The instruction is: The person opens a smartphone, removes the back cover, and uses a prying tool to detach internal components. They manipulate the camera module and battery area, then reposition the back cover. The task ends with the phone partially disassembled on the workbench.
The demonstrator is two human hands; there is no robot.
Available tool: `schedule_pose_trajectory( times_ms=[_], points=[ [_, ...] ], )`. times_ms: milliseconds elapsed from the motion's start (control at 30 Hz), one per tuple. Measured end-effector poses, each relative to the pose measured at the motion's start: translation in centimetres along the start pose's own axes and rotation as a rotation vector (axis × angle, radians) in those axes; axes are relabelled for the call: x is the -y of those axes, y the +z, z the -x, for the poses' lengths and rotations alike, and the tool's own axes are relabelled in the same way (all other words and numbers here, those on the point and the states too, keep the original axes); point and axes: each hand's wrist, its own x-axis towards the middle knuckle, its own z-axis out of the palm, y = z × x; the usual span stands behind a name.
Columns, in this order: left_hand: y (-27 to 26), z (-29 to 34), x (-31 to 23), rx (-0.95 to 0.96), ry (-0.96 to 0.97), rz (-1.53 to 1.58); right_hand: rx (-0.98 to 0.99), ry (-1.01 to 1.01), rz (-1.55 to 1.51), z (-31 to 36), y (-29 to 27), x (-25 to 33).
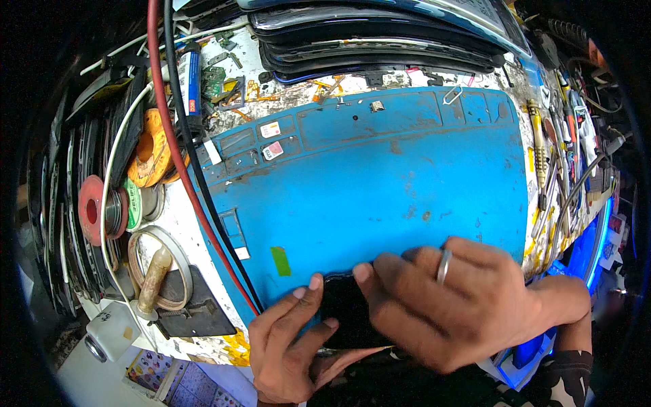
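A glossy black slab like a phone or its screen [346, 305] is between my hands at the near edge of the blue work mat [352, 203]. My left hand [288, 342] holds its left side, with fingertips along the edge. My right hand [447, 305], wearing a ring, is closed over the right part. Its thumb tip is close to the slab's far edge. The other right fingers curl under and look slightly blurred, so what they pinch is hidden. A green tape strip [280, 261] lies on the mat near my left hand.
Red and black cables [207, 217] cross the mat's left side. Stacked phone screens or frames [380, 41] stand at the back. Spools [102, 210], an orange tape roll [149, 149] and a blue tube [190, 81] are left; tweezers and hand tools [549, 163] lie right.
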Motion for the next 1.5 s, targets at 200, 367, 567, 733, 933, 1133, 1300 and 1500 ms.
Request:
schedule_pose_trajectory(
  times_ms=[200, 367, 567, 733, 933, 1133, 1300, 1500],
  points=[
    [0.2, 0.0, 0.0, -0.016, 0.004, -0.001, 0.055, 0.127, -0.331, 0.0, 0.3, -1.3],
    [0.5, -0.3, 0.1, -0.052, 0.021, 0.061, 0.225, 0.27, -0.488, -0.6, -0.1, -2.2],
    [0.0, -0.5, -0.2, -0.023, 0.011, 0.022, 0.285, 0.334, -0.759, -1.3, -0.1, -3.6],
    [1.0, -0.3, -0.3, -0.104, -0.016, 0.06, 0.327, 0.331, -0.685, -1.1, -0.2, -3.7],
    [1.7, 0.3, -0.2, -0.19, -0.089, 0.131, -0.107, -0.077, -0.142, -0.3, 1.4, -2.3],
    [1.8, 0.7, -0.1, -0.213, -0.089, 0.155, -0.014, -0.066, -0.067, -0.2, 1.0, -1.4],
    [1.3, 0.6, 0.0, -0.168, -0.076, 0.09, 0.174, 0.037, -0.155, -1.3, 0.4, -1.8],
    [0.7, -0.2, -1.0, -0.134, -0.091, 0.171, 0.344, 0.206, -0.462, -1.8, -0.1, -3.0]
  ],
)
